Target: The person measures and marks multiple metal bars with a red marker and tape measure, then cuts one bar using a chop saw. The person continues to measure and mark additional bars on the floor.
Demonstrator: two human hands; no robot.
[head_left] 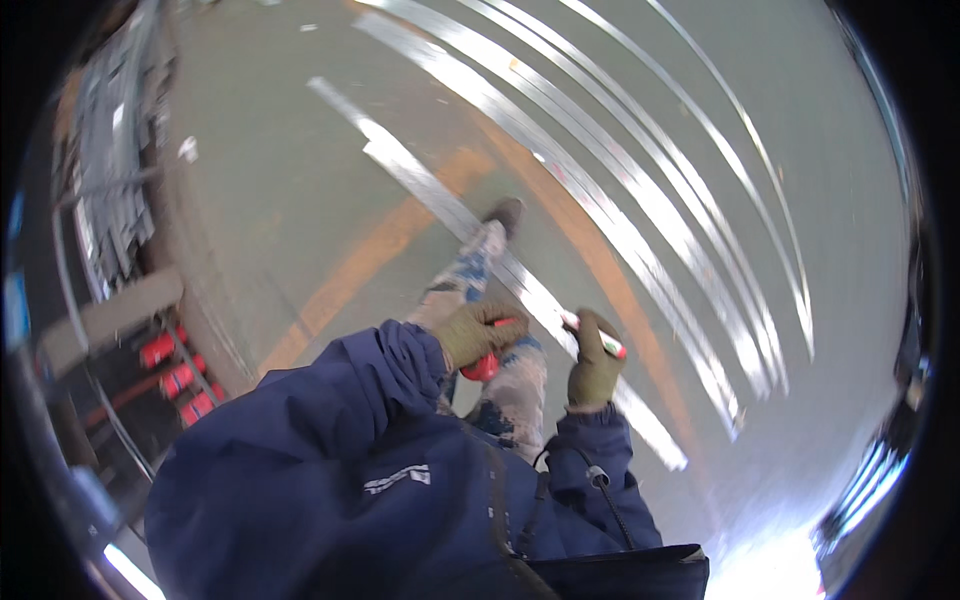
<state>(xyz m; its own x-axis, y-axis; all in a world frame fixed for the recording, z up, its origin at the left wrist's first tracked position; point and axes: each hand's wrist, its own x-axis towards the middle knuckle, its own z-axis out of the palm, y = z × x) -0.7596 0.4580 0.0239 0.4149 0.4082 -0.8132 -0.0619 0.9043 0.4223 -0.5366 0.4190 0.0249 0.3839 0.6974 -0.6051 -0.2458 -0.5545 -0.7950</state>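
the left hand (478, 330), in an olive glove, is closed around a small red thing (484, 366) that pokes out below the fingers; what it is cannot be told, perhaps a cap or a stubby tool. the right hand (594, 362), gloved the same, grips a marker (600, 338), white with red and green on it, tip pointing up and left. both are held in front of the body, above the person's paint-spattered trousers (510, 385) and near a shoe (505, 212) stepping far.

the marker looks light, stiff and smooth; gloves dull the feel, so a hold round the middle of the barrel seems safest, as the hand has it now. the red piece is small and easy to drop.

long shiny metal strips (640, 200) lie on the floor (290, 190), curving from far to near right, one running right under the hands. an orange line (360, 270) crosses the floor. to the left stands a rack (110, 170) of grey stock, with red cylinders (178, 378) below it. the strips are a trip and slip hazard underfoot.
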